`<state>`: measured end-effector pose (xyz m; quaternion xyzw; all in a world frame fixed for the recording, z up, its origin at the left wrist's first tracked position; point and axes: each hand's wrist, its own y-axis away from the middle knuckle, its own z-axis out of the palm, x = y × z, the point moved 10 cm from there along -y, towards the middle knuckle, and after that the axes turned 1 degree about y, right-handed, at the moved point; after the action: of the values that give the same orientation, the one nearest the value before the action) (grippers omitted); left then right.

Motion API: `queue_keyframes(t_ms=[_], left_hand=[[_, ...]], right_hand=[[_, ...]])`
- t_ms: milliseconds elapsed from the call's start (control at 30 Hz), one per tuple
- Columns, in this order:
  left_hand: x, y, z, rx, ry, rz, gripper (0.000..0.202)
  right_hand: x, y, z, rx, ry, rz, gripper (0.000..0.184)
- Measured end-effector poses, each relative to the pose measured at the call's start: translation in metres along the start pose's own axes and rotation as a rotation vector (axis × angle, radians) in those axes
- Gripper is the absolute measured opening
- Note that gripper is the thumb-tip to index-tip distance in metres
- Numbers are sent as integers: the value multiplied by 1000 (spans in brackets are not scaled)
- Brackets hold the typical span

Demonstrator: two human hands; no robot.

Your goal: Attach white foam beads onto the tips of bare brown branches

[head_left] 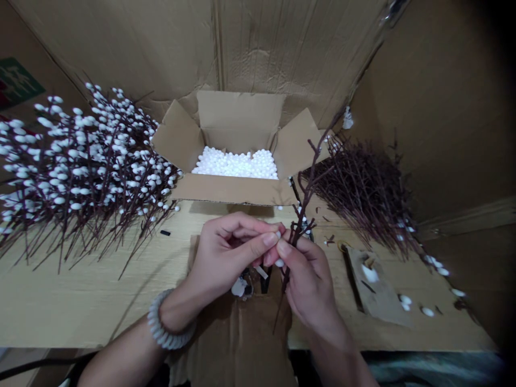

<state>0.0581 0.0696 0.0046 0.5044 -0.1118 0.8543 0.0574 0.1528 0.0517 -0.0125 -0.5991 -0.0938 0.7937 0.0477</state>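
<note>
My right hand (308,279) is closed around a thin dark brown branch (309,183) that rises up and to the right with bare twigs. My left hand (231,250), with a pale beaded bracelet (163,328) on its wrist, pinches a small white foam bead (277,235) against the branch near my right thumb. Another white bead (279,263) shows just under the fingers. Both hands meet above a flat piece of brown cardboard (242,333) at the table's front edge.
An open cardboard box (237,188) full of white foam beads stands behind the hands. A big pile of beaded branches (80,166) lies left, a pile of bare branches (363,188) right. A small cardboard scrap (374,293) and loose beads (405,301) lie at the right. Cardboard walls surround the wooden table (80,290).
</note>
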Motion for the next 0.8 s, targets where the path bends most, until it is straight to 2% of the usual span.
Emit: queue_keyframes(t_ms=[133,300,433,533,600,700,800], left_hand=[[0,-1,0,-9,1,-3,2],[3,-1,-12,75,-75,8,7],[11,-1,-20,128,-74,67,5],[14,-1,-23,161,-132,90,5],[17,0,-22,172,-184,112,6],[23,2,-17,176,-235,148,9],[32,4,-8,126,-301,207,17]], right_hand=[[-2,-1,2,-13,58,-8,31],[-11,-4,8,-68,186,-32,26],[-18,-4,-2,59,294,-107,6],[-21,-1,-11,192,399,-173,24],[-22,2,-15,253,468,-208,27],[-28,4,-16,279,555,-261,18],[-29,4,-17,261,548,-243,11]])
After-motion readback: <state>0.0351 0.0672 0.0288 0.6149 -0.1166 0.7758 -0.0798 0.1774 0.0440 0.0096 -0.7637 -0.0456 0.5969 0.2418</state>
